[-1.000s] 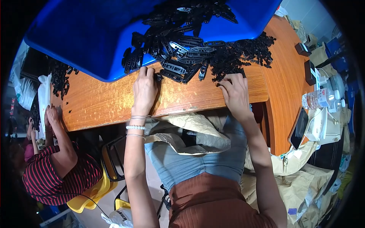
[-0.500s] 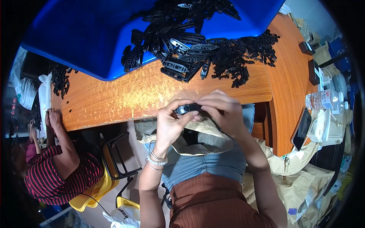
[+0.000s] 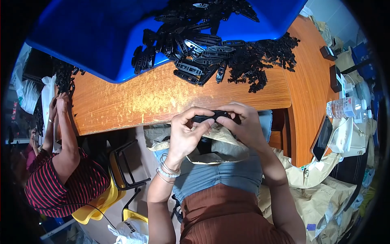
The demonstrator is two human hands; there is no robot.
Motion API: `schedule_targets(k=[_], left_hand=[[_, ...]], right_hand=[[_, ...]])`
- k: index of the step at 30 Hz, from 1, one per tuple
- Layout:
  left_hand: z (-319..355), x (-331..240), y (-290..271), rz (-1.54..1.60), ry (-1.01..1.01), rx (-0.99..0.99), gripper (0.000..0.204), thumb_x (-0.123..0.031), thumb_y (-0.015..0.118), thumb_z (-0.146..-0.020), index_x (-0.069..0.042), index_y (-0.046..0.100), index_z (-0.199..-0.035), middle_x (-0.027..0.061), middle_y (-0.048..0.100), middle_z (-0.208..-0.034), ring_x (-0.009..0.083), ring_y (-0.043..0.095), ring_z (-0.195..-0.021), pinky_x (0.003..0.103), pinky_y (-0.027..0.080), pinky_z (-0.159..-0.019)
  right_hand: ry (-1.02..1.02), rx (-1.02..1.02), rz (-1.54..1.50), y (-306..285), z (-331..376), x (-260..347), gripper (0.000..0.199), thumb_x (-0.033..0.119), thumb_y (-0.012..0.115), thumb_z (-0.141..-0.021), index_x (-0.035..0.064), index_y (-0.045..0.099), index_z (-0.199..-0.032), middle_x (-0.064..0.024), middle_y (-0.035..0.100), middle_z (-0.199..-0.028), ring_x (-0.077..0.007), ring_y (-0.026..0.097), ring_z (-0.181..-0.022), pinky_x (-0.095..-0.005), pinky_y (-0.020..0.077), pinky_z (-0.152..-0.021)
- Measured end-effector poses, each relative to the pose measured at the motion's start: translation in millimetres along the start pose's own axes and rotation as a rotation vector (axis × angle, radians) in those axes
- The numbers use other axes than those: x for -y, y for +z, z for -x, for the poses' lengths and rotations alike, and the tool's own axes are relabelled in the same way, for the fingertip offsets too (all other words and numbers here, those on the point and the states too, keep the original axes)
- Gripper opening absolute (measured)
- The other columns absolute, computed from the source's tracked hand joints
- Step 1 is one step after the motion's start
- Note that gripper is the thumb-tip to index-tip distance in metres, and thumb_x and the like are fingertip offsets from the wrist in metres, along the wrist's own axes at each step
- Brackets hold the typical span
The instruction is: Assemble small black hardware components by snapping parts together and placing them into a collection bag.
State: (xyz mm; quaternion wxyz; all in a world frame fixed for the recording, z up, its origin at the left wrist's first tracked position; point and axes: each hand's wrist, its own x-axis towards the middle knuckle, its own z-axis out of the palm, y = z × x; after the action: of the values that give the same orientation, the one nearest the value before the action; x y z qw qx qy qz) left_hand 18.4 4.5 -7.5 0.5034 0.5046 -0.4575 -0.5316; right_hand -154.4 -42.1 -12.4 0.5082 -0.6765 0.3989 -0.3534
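A long black plastic part (image 3: pixel 218 114) is held level between my two hands, just past the near edge of the table and above my lap. My left hand (image 3: pixel 187 131) pinches its left end, the thumb pressed along the near side. At the other end, my right hand (image 3: pixel 245 127) grips it the same way, and both thumbs come close together in the middle. Fingers cover much of the part. Below them, an open brown paper bag (image 3: pixel 231 151) with a grey inside lies on my lap, with something dark in it.
Beyond my hands, a blue bin (image 3: pixel 97 44) spills black plastic parts (image 3: pixel 191 67) and a heap of small black clips (image 3: pixel 260 61) onto the wooden table (image 3: pixel 154 97). Rightward lie a phone (image 3: pixel 322 138) and clear bottles (image 3: pixel 345 107). A co-worker (image 3: pixel 67 179) in stripes works at left.
Both my hands now press the part with thumbs near its middle; the right hand has shifted down and its thumb has come forward. The co-worker's arms have reached farther up the table.
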Motion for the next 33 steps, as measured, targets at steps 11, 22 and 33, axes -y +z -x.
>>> schedule_targets(k=[11, 22, 33], left_hand=[[-45, 4, -32, -0.788, 0.369, -0.195, 0.014, -0.007, 0.062, -0.082, -0.001, 0.063, -0.095, 0.0118, 0.063, -0.091, 0.0258, 0.063, -0.075, 0.033, 0.050, -0.070], [-78, 5, -43, -1.329, 0.566, -0.127, 0.027, 0.002, 0.061, -0.065, 0.000, 0.053, -0.091, 0.0146, 0.050, -0.086, 0.0314, 0.049, -0.086, 0.042, 0.045, -0.071], [-31, 20, -20, -0.238, 0.099, -0.136, 0.025, 0.003, 0.068, -0.076, 0.000, 0.059, -0.099, 0.0045, 0.066, -0.086, 0.0064, 0.060, -0.068, 0.020, 0.048, -0.059]], right_hand=[[-0.121, 0.454, 0.113, -10, 10, -22, 0.020, 0.009, 0.064, -0.078, 0.0000, 0.067, -0.096, -0.0104, 0.065, -0.079, -0.0156, 0.060, -0.069, -0.0284, 0.0460, -0.062], [-0.383, -0.446, 1.052, -32, -48, -53, 0.010, 0.003, 0.062, -0.075, 0.0024, 0.062, -0.085, -0.0075, 0.055, -0.091, -0.0243, 0.049, -0.088, -0.0358, 0.0351, -0.076], [-0.577, -0.335, 0.707, -17, -28, -54, 0.016, -0.004, 0.065, -0.071, 0.0012, 0.059, -0.085, -0.0088, 0.057, -0.084, -0.0263, 0.052, -0.079, -0.0365, 0.0382, -0.070]])
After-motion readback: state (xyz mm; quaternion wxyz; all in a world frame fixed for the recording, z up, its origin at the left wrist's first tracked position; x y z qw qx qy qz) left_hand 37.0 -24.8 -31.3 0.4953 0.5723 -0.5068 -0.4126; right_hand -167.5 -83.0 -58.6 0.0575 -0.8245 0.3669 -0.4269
